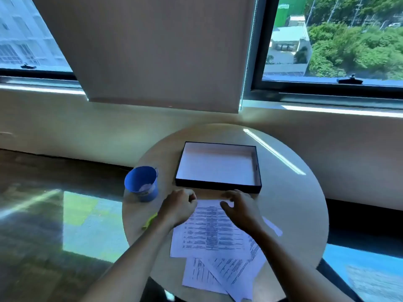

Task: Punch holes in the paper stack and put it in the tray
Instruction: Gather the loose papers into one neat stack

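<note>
Paper stack [209,227] lies fanned and crooked on the round bench [294,203], just short of the black tray [218,188]. Your left hand [180,207] curls at the top sheet's far left corner and your right hand [237,205] bends over its far edge; whether either pinches cannot be told. Square every edge flush before you punch. A blue bucket [141,184] sits to the left, with sunlit windows [327,40] beyond.

The person's left hand [180,207] and right hand [239,209] are bare. The left forearm [135,253] and the right forearm [290,258] are bare too, along all the length in view, down to the bottom edge. Blur softens the fingers, so nails and other fine detail cannot be told.
</note>
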